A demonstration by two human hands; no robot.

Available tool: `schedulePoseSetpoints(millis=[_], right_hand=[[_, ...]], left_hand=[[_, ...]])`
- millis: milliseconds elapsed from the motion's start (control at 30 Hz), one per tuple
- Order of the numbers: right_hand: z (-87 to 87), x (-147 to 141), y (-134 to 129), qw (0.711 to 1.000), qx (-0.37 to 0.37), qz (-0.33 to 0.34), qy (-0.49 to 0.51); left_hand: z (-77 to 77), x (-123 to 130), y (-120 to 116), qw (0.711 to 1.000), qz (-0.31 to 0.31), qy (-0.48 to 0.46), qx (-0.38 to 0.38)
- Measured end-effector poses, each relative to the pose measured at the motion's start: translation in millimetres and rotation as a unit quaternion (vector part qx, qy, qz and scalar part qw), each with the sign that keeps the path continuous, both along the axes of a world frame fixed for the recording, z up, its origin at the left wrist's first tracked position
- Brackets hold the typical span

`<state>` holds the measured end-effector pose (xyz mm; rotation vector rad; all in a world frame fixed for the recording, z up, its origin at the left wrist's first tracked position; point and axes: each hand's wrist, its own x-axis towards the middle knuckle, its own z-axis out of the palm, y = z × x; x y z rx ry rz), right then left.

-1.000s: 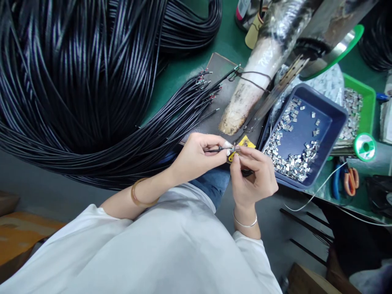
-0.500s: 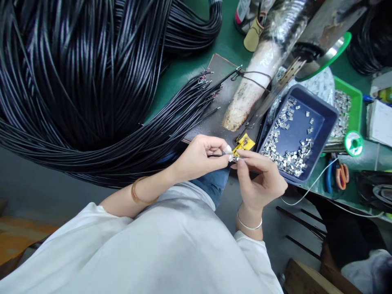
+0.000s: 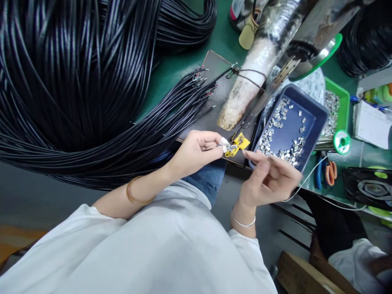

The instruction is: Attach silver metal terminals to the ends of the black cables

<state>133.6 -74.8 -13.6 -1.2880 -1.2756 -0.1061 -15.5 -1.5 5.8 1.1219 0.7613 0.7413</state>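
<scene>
My left hand point(image 3: 204, 150), with white tape on its fingertips, pinches a small silver metal connector point(image 3: 234, 147) that sticks out to the right. Whether a cable runs from it inside the fingers is hidden. Just behind the connector is a yellow fixture point(image 3: 241, 141) at the bench edge. My right hand point(image 3: 269, 177) is apart from the connector, its fingers stretched and slightly blurred, with nothing seen in them. It hovers by the front left corner of a dark blue tray point(image 3: 315, 118) of small metal shells point(image 3: 294, 152).
Bundled black cables point(image 3: 76, 81) fill the left, their stripped ends point(image 3: 202, 79) on a dark board. Behind the fixture is a wrapped pipe point(image 3: 241, 90). A green tray point(image 3: 341, 98), a solder spool point(image 3: 342, 141) and orange-handled pliers point(image 3: 330, 173) lie right. Someone's sleeve point(image 3: 352, 265) shows lower right.
My right hand has let go of the connector and moved right towards the blue tray, its fingers opening. My left hand keeps its pinch; the connector now shows plainly. The view has shifted slightly.
</scene>
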Motion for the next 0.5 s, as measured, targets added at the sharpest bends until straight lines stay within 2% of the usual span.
schedulePoseSetpoints(millis=[100,167,300,500], right_hand=[[-3.3,-1,3,0.994,-0.096,0.032,-0.034],[-6.1,-1,6,0.990,-0.120,0.056,-0.051],[-8.8,-2,13,0.990,-0.111,0.066,-0.058],[-1.2,-5,18,0.991,-0.080,0.040,-0.100]], left_hand=[[-3.2,3,2,1.000,0.008,-0.006,0.020],[-6.0,6,2,0.999,0.016,-0.004,0.032],[-9.9,10,4,0.997,0.043,0.015,0.056],[-6.3,9,4,0.997,0.056,0.016,0.060]])
